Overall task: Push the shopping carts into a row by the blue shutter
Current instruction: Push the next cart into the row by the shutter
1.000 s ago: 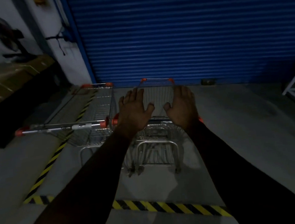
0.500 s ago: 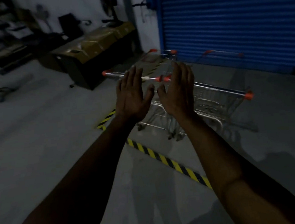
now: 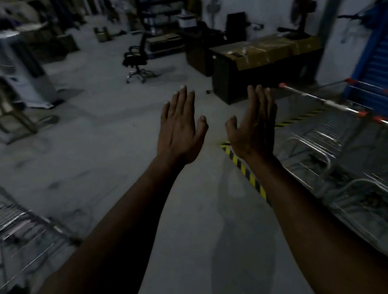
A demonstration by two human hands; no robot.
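Head view, dim and smeared by motion: both bare arms reach forward over grey concrete floor. The left hand is raised with its back to the camera, fingers straight and together, thumb out, holding nothing. The right hand stands just beside it at about 3 o'clock from it, turned more edge-on, fingers straight, likewise released and touching nothing.

The parked shopping carts sit at roughly 3 o'clock in the frame, well apart from both hands: wire baskets with chrome push bars capped in orange, side by side, their far ends toward the blue shutter at about 2 o'clock. How many carts stand there is hard to say through the blur; two handles seem to show. A yellow-and-black floor stripe runs on the floor between the right forearm and those carts.

Another cart lies at 8 o'clock, at the left edge, only partly in frame.

Farther off, at 12 o'clock, stands a black office chair; at 1 o'clock a dark counter topped with brown cardboard, a pedestal fan on its far end. A white air cooler stands at 10 o'clock.
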